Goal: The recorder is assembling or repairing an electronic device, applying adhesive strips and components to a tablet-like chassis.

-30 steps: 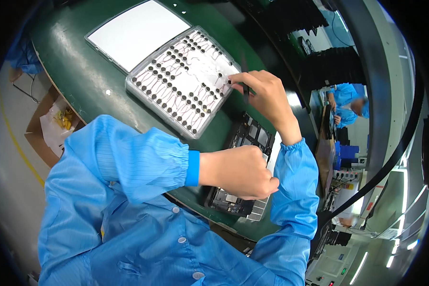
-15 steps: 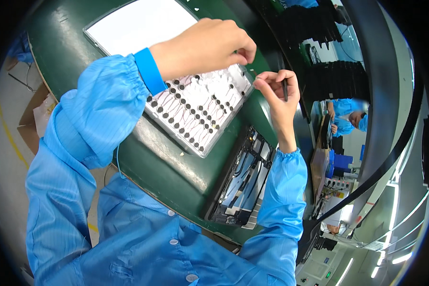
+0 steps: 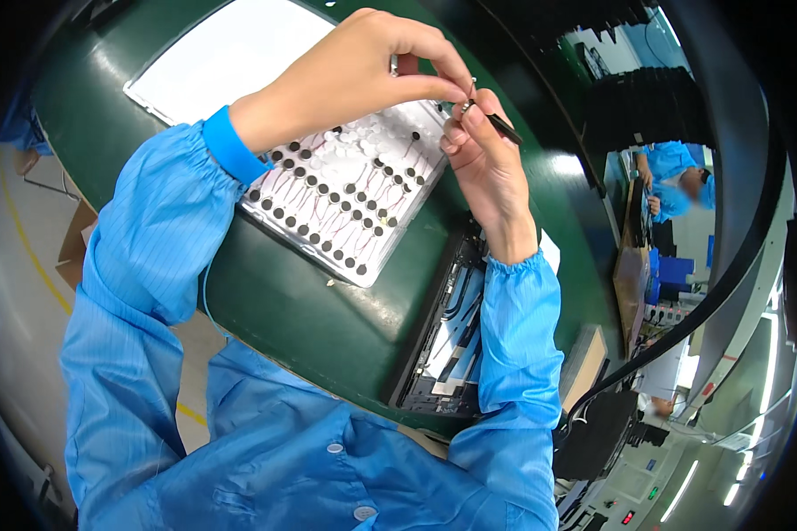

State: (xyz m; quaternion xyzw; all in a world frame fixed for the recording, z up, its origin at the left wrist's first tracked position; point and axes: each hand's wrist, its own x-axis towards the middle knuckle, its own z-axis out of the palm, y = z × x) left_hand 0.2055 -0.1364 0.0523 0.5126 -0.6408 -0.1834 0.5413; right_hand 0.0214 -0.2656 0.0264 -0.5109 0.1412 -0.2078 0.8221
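My left hand [image 3: 363, 75] reaches across the tray, thumb and forefinger pinched at my right fingertips; a tiny pinkish-tipped piece [image 3: 473, 82] shows there, too small to make out. My right hand [image 3: 491, 168] is closed, palm up, around a slim black tool [image 3: 506, 131]. A small silvery bit shows between the hands' fingertips. Below them lies a shallow clear tray [image 3: 363, 281] with rows of small black round parts [image 3: 322, 188] on thin reddish wires. White round pieces [image 3: 350, 137] are scattered in its far part, partly behind my left hand.
A black frame-like electronic housing [image 3: 443, 341] lies right of the tray, partly behind my right forearm. A white panel [image 3: 239, 57] adjoins the tray at the far left. The green table [image 3: 292, 323] has a curved near edge. A co-worker in blue [image 3: 669, 173] is at far right.
My left hand has turned and its fingers have met those of my right hand, which moved left and away from me. The black tool now slants across the right fingers. The view has shifted slightly.
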